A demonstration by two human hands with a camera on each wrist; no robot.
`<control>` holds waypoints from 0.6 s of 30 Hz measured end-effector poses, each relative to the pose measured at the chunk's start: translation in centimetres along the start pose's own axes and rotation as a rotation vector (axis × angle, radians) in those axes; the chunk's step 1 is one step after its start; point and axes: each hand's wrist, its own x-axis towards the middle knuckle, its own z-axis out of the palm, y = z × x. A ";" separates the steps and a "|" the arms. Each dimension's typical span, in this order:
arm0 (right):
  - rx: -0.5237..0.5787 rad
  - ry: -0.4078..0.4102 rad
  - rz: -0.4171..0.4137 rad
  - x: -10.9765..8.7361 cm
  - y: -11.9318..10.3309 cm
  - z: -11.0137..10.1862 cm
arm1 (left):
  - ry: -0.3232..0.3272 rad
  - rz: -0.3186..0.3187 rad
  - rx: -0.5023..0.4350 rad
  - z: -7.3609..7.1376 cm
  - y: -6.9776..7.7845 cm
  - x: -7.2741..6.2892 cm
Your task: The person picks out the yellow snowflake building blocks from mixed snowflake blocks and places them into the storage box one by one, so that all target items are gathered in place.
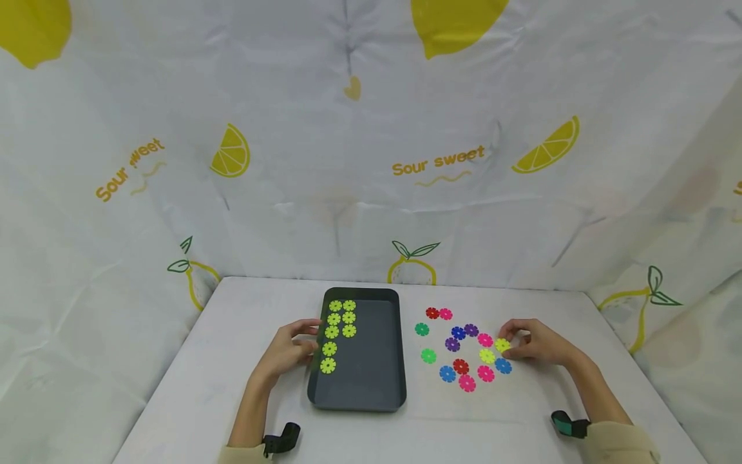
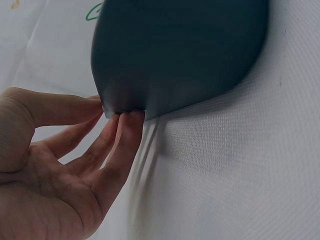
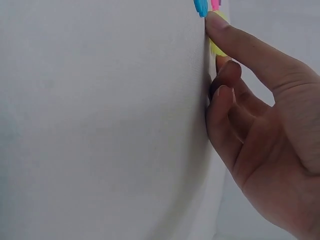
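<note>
My left hand (image 1: 286, 350) is at the left side of a dark grey tray (image 1: 377, 374), holding its edge with thumb and fingertips; the left wrist view shows the fingers against the tray wall (image 2: 180, 55). Inside the tray, several yellow-green notched plastic discs (image 1: 329, 348) lie in two columns along the left. On the table to the right, my right hand (image 1: 536, 341) pinches a yellow disc (image 1: 502, 345) between thumb and finger at the table surface. In the right wrist view, the thumb partly covers that yellow disc (image 3: 218, 49); the other fingers are curled.
Loose discs lie right of the tray: a second yellow disc (image 1: 487, 356), red (image 1: 460, 366), pink (image 1: 467, 383), green (image 1: 428, 356), purple (image 1: 452, 344) and blue (image 1: 503, 366). A lemon-printed cloth (image 1: 324, 212) hangs behind the white table (image 1: 440, 438).
</note>
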 end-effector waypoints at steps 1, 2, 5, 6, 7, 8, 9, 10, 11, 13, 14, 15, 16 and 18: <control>-0.011 0.010 0.010 -0.1 -0.1 0.0 | 0.003 0.000 0.000 0.0 0.0 0.0; -0.022 0.017 0.017 -0.1 -0.3 0.1 | 0.005 -0.001 0.001 0.0 0.0 0.0; -0.050 0.032 0.041 -0.4 -0.7 0.2 | 0.009 -0.003 0.006 0.1 0.0 0.0; -0.056 0.037 0.051 -0.5 -0.8 0.2 | 0.010 -0.004 0.008 0.1 0.0 0.0; -0.058 0.040 0.060 -0.6 -1.0 0.2 | 0.011 -0.004 0.008 0.1 0.0 0.0; -0.057 0.041 0.068 -0.7 -1.1 0.2 | 0.012 -0.004 0.008 0.1 0.1 0.0; -0.056 0.044 0.077 -0.7 -1.2 0.2 | 0.012 -0.004 0.007 0.1 0.1 0.0; -0.055 0.047 0.083 -0.8 -1.3 0.2 | 0.012 -0.005 0.007 0.1 0.1 -0.1; -0.051 0.054 0.097 -0.8 -1.4 0.2 | 0.011 -0.006 0.006 0.1 0.1 -0.1; -0.040 0.065 0.102 -0.7 -1.7 0.2 | 0.010 -0.006 0.006 0.1 0.2 -0.1; -0.037 0.069 0.100 -0.6 -1.9 0.3 | 0.009 -0.007 0.006 0.1 0.2 -0.1; -0.031 0.073 0.093 -0.5 -2.1 0.3 | 0.009 -0.008 0.008 0.1 0.2 -0.1; -0.026 0.073 0.076 -0.3 -2.4 0.4 | 0.010 -0.008 0.008 0.1 0.2 -0.1; -0.007 0.069 0.039 0.2 -3.2 0.4 | 0.011 -0.010 0.009 0.1 0.2 -0.1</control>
